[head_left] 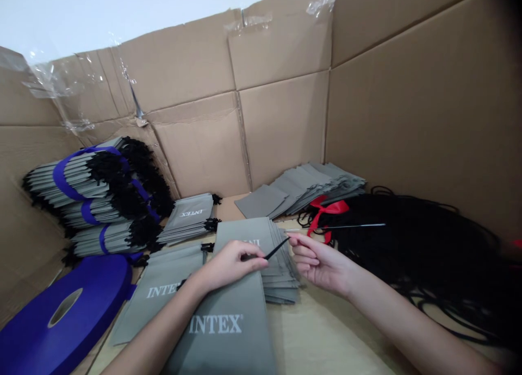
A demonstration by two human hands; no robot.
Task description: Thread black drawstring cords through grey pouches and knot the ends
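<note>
Roll of blue ribbon (pixel 100 285) lies at 8 o'clock in the view, and strapped bundles of grey bags (pixel 93 214) rise behind it at 9. Next comes a small pile of bags (pixel 190 214), with further corded bags (pixel 163 274) in front of it, towards 8 o'clock.

Just past 6 o'clock lies the front bag (pixel 232 323), its long axis running roughly from 6 to 12, its lettering upright to the wearer. Over its far end the left hand (pixel 238 262) is closed, thumb and fingers pinching a black cord (pixel 277 248). That cord stretches between the hands, between 5 and 6 o'clock, its long axis slanting up towards 2. At 5 o'clock the right hand (pixel 312 260) nips its far end between thumb and forefinger, other fingers curled.

The step looks like drawing or straightening the cord at the bag's mouth; the next move seems to call for a firm left pinch and a steady right pull. Beyond, a thin rod (pixel 359 225) points towards 3 o'clock, near the black cord heap (pixel 411 239).
</note>
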